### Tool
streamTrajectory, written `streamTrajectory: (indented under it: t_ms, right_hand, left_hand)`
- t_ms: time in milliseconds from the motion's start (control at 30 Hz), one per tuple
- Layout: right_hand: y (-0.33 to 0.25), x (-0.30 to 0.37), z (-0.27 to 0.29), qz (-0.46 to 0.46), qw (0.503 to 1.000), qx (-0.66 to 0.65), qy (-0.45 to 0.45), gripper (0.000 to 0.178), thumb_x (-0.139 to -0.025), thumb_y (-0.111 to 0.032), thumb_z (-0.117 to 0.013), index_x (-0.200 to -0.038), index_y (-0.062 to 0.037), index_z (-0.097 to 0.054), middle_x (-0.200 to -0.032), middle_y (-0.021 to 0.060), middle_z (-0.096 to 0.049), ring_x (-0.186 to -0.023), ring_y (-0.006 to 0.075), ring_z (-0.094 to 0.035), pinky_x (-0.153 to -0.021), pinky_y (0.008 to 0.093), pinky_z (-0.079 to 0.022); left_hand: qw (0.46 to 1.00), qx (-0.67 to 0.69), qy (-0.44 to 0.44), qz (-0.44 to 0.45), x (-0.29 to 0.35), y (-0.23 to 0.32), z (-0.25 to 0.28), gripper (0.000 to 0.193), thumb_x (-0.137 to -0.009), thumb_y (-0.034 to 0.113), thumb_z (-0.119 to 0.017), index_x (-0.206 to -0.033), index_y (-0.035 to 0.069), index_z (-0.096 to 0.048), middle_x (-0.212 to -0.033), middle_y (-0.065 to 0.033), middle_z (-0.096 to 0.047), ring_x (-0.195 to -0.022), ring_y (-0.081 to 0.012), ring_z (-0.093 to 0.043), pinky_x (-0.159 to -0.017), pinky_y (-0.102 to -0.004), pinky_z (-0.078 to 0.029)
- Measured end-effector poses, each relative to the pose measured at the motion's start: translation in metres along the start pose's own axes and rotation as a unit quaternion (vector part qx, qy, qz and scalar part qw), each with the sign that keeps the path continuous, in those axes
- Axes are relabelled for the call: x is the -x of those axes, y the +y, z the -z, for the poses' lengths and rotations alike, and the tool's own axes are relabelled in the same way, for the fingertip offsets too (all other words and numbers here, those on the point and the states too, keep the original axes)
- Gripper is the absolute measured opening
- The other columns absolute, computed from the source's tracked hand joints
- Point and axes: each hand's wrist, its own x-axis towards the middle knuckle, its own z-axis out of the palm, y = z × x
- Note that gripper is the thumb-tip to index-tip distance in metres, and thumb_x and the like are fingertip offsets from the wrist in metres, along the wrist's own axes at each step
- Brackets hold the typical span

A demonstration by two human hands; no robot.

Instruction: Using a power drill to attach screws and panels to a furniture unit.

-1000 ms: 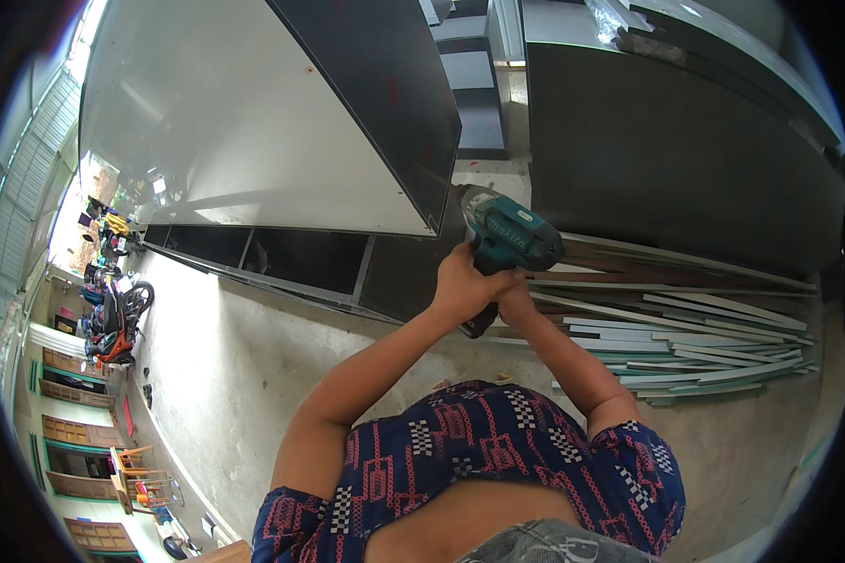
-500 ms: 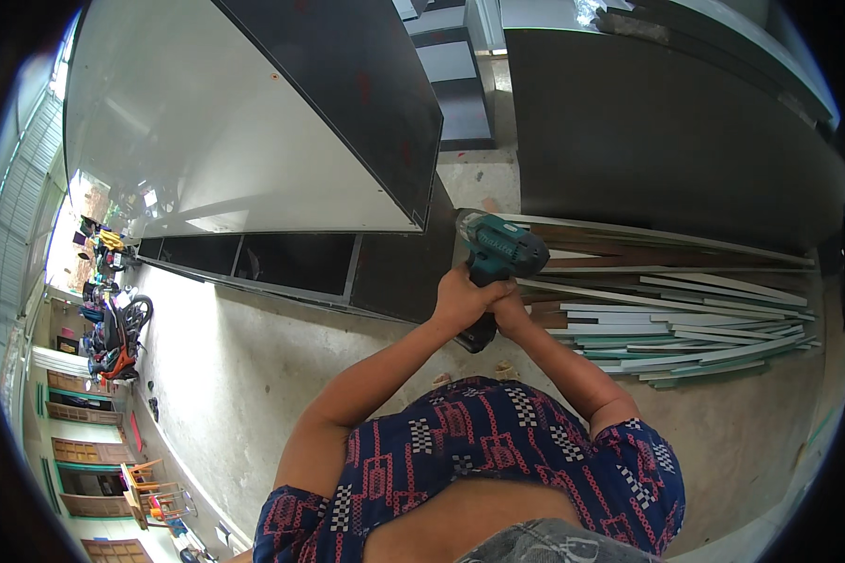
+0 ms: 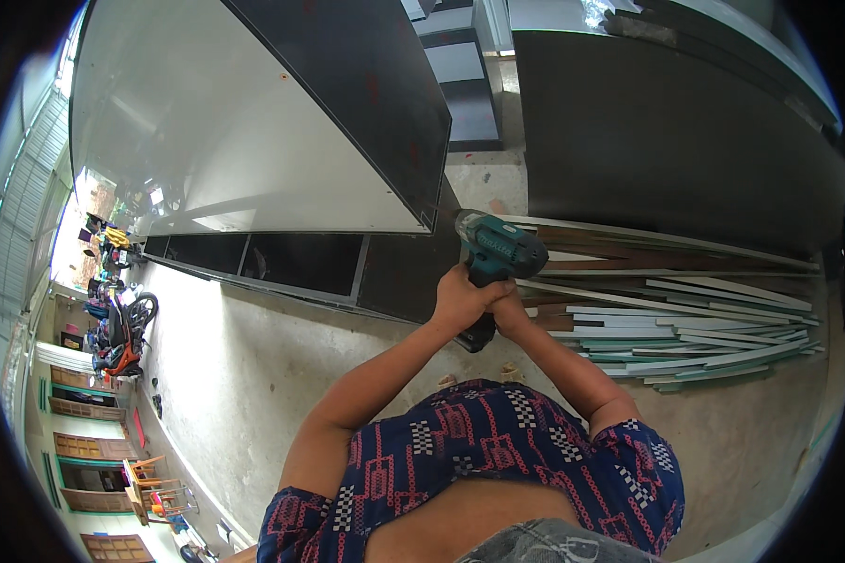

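A teal and black cordless drill point(image 3: 499, 246) is held up in front of my body, its chuck end toward the corner of a large cabinet. My left hand point(image 3: 459, 298) is wrapped round the grip from the left. From the other side my right hand point(image 3: 510, 311) closes on the same grip, the two hands touching. Below them the drill's dark battery base point(image 3: 477, 335) shows. Just beyond the drill stands the cabinet's dark side panel point(image 3: 366, 84), which meets a glossy light panel point(image 3: 225, 141). Whether a bit sits in the chuck is too small to tell.
Long narrow board strips point(image 3: 685, 319) lie piled on the floor at the right. Behind them rises a big dark panel point(image 3: 657, 131). Dark open compartments point(image 3: 300, 258) run under the light panel. Farther left are a motorcycle point(image 3: 122, 328) and a wooden table point(image 3: 141, 483).
The cabinet, strips and background sit slightly farther right in the picture. Both hands keep the same hold on the drill, which has barely moved in view.
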Motion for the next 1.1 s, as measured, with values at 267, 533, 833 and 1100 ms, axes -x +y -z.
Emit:
streamTrajectory:
  t_ms: [267, 533, 833, 1100]
  right_hand:
    - [-0.001, 0.003, -0.002, -0.004, 1.000, 0.006, -0.005, 0.044, -0.067, -0.003, -0.076, -0.107, -0.0027, -0.059, -0.104, 0.0041, -0.063, -0.093, 0.0159, -0.060, -0.083, 0.0333, -0.050]
    - [-0.011, -0.003, -0.011, -0.003, 1.000, -0.017, 0.019, 0.045, -0.067, -0.001, -0.075, -0.110, -0.0028, -0.060, -0.106, 0.0040, -0.063, -0.095, 0.0161, -0.061, -0.084, 0.0342, -0.051]
    - [0.007, -0.019, -0.001, -0.043, 0.998, -0.034, 0.030, 0.028, -0.072, -0.001, -0.070, -0.099, -0.0029, -0.063, -0.097, 0.0026, -0.065, -0.087, 0.0151, -0.063, -0.078, 0.0319, -0.051]
    - [0.035, -0.023, -0.001, -0.063, 0.997, -0.038, 0.031, 0.025, -0.072, -0.001, -0.069, -0.095, -0.0027, -0.063, -0.094, 0.0022, -0.064, -0.084, 0.0138, -0.063, -0.073, 0.0313, -0.052]
  left_hand:
    - [0.999, -0.013, -0.023, 0.026, 0.006, 0.013, 0.008, 0.059, -0.068, 0.042, -0.080, -0.098, -0.007, -0.065, -0.089, -0.0179, -0.070, -0.084, -0.0240, -0.069, -0.080, -0.0335, -0.052]
    - [0.999, -0.020, -0.023, 0.027, -0.008, 0.005, 0.010, 0.060, -0.068, 0.043, -0.080, -0.099, -0.007, -0.065, -0.089, -0.0183, -0.070, -0.085, -0.0249, -0.069, -0.080, -0.0337, -0.052]
    - [0.997, -0.001, -0.066, 0.037, -0.037, -0.023, -0.002, 0.070, -0.063, 0.053, -0.078, -0.087, -0.011, -0.066, -0.076, -0.0226, -0.068, -0.076, -0.0319, -0.070, -0.072, -0.0372, -0.053]
    - [0.993, 0.013, -0.075, 0.094, -0.037, -0.063, -0.007, 0.071, -0.062, 0.056, -0.077, -0.084, -0.011, -0.066, -0.076, -0.0222, -0.067, -0.076, -0.0298, -0.069, -0.072, -0.0373, -0.052]
